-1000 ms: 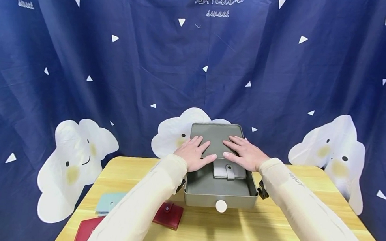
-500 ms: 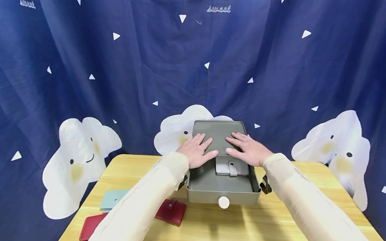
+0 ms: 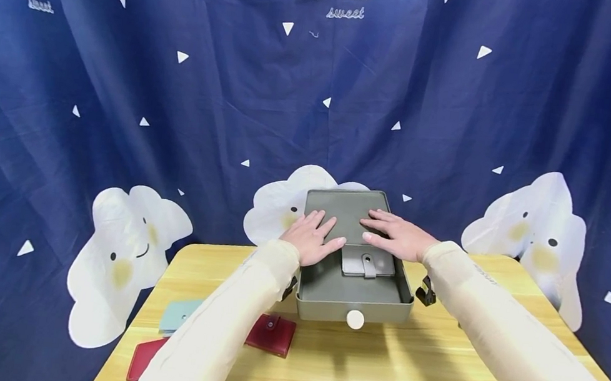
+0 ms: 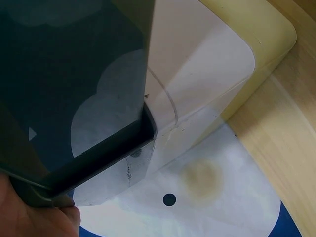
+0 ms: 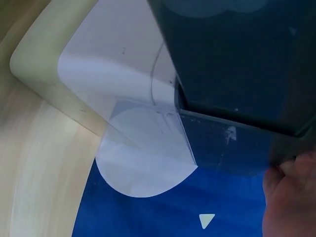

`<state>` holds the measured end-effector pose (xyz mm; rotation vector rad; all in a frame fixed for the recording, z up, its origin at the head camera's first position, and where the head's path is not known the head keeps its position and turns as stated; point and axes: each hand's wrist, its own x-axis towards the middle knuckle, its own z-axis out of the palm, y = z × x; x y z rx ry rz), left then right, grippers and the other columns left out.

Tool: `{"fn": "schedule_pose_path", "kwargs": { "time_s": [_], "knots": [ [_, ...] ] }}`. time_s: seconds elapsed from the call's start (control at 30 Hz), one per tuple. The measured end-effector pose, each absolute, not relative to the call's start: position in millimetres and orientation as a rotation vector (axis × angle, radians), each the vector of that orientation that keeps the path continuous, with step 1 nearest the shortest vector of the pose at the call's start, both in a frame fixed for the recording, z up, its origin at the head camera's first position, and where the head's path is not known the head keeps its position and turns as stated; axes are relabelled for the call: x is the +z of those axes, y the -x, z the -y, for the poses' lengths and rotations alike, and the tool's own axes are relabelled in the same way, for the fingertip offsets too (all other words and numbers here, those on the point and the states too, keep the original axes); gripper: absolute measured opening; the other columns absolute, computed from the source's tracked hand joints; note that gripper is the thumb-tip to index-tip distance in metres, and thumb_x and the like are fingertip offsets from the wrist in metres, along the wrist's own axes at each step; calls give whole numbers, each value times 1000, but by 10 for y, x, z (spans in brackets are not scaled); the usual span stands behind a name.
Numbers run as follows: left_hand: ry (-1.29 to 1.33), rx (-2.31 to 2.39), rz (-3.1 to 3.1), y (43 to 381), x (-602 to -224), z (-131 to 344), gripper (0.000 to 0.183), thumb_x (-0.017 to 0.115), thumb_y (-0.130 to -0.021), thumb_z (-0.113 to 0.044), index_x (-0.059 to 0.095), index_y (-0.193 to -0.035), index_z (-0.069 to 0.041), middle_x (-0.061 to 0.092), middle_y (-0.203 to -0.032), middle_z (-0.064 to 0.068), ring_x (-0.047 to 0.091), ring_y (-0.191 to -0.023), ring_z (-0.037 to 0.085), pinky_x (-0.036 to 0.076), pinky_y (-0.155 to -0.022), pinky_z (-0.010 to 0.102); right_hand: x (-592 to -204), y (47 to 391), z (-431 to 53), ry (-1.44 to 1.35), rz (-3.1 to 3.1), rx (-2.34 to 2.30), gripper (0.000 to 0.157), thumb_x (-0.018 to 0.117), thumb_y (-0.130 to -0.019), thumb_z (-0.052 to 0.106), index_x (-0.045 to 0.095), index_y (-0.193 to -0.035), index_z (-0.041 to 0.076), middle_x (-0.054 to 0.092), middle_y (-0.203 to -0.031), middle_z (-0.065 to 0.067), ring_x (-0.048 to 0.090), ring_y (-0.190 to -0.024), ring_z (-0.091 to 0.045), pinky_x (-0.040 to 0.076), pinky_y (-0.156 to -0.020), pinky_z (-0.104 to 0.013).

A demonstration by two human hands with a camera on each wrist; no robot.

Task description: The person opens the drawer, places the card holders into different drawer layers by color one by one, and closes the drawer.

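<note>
A grey open box (image 3: pixel 350 291) with a white round knob (image 3: pixel 355 319) on its front stands on the table, with a flat grey panel (image 3: pixel 344 210) at its back. Inside the box lies a grey snap card holder (image 3: pixel 367 263), just below the panel's lower edge. My left hand (image 3: pixel 309 239), fingers spread and straight, lies over the panel's left side. Over its right side is my right hand (image 3: pixel 399 236), fingers also extended. The left wrist view has part of the left hand (image 4: pixel 34 217) against a dark corner; the right hand (image 5: pixel 294 197) appears similarly in the right wrist view.
Left of the box, a dark red card holder (image 3: pixel 271 335), a light blue one (image 3: pixel 178 315) and another red one (image 3: pixel 144 357) lie on the wooden table (image 3: pixel 363 379), the last two partly behind the left sleeve. A blue curtain (image 3: pixel 224 106) hangs behind.
The right hand has shifted slightly right over the panel in the last half second. The left hand keeps its place. The whole head view moved a little earlier.
</note>
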<state>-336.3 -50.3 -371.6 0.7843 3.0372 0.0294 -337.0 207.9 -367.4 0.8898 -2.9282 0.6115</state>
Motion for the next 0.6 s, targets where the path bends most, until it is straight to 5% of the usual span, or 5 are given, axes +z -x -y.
{"fn": "schedule_pose_path", "kwargs": {
  "time_s": [0.33,0.6],
  "knots": [
    [-769,14,-3044,3412,-3755,522,78,14,-94,-70,22,-154,-21,16,-159,10,8,-147,24,8,-118,41,-3550,3248,-2340,-900,2873,672,56,42,-100,48,48,-143,13,31,-154,-13,17,-144,-31,19,-113,-53],
    [-802,33,-3051,3363,-3722,513,77,15,-95,-69,24,-154,-20,17,-159,12,10,-146,26,9,-118,41,-3517,3178,-2690,-824,2851,639,55,44,-101,44,45,-144,10,40,-149,-12,31,-138,-35,26,-110,-54]
  ]
}}
